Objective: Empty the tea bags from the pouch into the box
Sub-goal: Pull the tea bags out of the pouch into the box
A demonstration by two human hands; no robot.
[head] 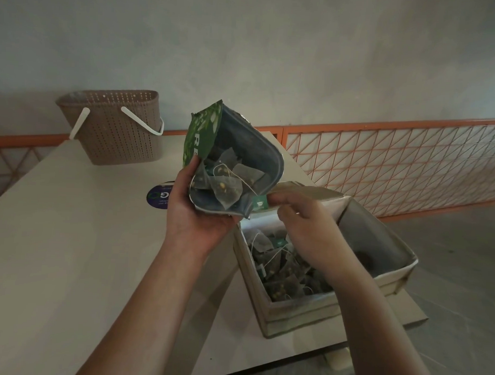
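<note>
Your two forearms come up from the near edge, cut off by the frame below the elbows. Nearest on the right stands the box (301,308), a pale fabric-sided bin on the table (70,251), with its right corner hanging past the table's edge. Its left compartment holds a heap of tea bags (282,270), strings tangled, and your right wrist covers part of that heap. The right compartment is dark inside, and you can't make out what lies at its bottom.

Your right hand (304,220) hovers over the box's far end, fingers curled, thumb and forefinger pinching a small green tag (260,202) at the pouch's mouth. The string behind it seems to run to a bag inside, though the view is too dim to be sure.

Your left hand (195,210) cups the pouch (250,148) from below, thumb clamped on its green printed face. The pouch is held above the table just left of the box, tilted with its mouth gaping toward you. Several pyramid tea bags (226,186) still sit in its grey lining.

Behind your left hand a round blue sticker (157,198) is half hidden, its print unreadable. Farther left, a brown perforated basket (113,126) with white handles stands by the wall. An orange-framed mesh railing (396,164) runs along the far right.
</note>
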